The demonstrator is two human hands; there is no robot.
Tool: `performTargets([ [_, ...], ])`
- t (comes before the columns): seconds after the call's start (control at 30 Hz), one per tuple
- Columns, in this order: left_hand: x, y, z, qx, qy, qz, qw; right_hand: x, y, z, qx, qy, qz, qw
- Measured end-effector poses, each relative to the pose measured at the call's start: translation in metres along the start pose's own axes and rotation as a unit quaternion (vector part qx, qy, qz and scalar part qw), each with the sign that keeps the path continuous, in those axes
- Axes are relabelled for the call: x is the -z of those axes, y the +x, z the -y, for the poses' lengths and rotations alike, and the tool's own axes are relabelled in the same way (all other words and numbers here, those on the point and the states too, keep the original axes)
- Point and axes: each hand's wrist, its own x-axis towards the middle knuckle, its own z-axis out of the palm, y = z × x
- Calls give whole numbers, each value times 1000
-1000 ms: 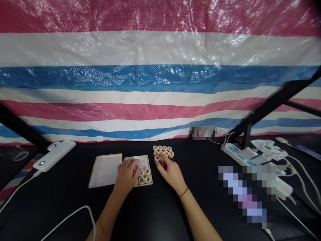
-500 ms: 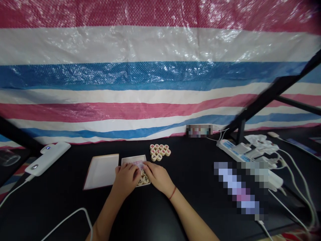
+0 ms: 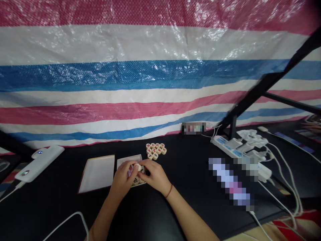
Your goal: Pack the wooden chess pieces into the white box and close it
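Observation:
Over an open white box (image 3: 129,158), my left hand (image 3: 124,176) and my right hand (image 3: 155,176) meet at a round, cream Chinese chess piece (image 3: 137,167). Fingers and thumb of my left hand are closed on it. The right index finger and thumb also close in against it from the other side. Inside the box below, more Chinese chess pieces (image 3: 135,180) with black characters lie partly hidden by my hands. Behind the box several pieces (image 3: 153,150) stand flat in rows on the black table, mostly with red characters, two with black.
Left of the box lies its open lid (image 3: 98,174), white inside. A white power bank (image 3: 40,164) with a cable is farther left. At right are a power strip (image 3: 227,147) with plugs and cables, and a blurred-out device (image 3: 232,184). A striped plastic sheet (image 3: 125,113) hangs behind.
My hands have risen slightly and come together, and a Chinese chess piece now shows between the fingers. The view has shifted a little to the right.

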Motion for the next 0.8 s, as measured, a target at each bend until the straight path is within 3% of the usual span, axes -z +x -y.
performTargets([
  [0.13, -2, -1, 0, 11, -17, -25, 999, 8, 2, -1, -4, -29, -25, 999],
  [0.23, -2, -1, 7, 39, -18, -60, 997, 33, 2, -15, -31, -75, -66, 995],
  [0.33, -2, 0, 16, 55, -42, -92, 993, 66, -4, -40, -121, -119, -157, 973],
  [0.37, -3, 1, 18, 55, -54, -99, 992, 76, -7, -48, -152, -136, -158, 966],
  [0.47, -6, 2, 24, 61, -83, -99, 990, 89, -15, -67, -216, -134, -70, 965],
  [0.57, -9, 2, 23, 76, -102, -84, 988, 84, -17, -70, -243, -104, 10, 964],
  [0.8, -13, -1, 16, 45, -95, -21, 994, 68, -11, -61, -238, -122, 52, 962],
])
